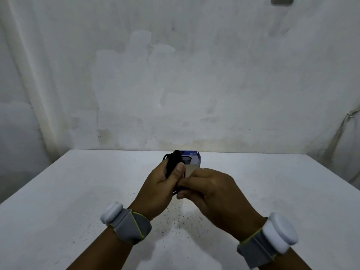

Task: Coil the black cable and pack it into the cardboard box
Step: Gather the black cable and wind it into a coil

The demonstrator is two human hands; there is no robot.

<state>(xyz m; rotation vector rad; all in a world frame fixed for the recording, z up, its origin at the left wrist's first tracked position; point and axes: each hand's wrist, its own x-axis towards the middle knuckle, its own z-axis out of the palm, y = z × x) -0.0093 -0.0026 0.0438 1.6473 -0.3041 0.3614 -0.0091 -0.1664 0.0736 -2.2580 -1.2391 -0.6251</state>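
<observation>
My left hand (161, 184) is closed around a bundle of black cable (172, 162), thumb pressed on its front; loops stick out above the fingers. My right hand (206, 189) pinches the lower strands of the same cable just right of the left thumb. Behind both hands, near the table's far edge, stands a small cardboard box (192, 157) with a blue printed face and a brown flap (191, 168). The hands hide most of the box and the cable's lower part.
A white table (78, 191) with dark specks near the middle spans the view. A stained white wall (175, 75) rises right behind its far edge. Both wrists carry grey bands with white pucks.
</observation>
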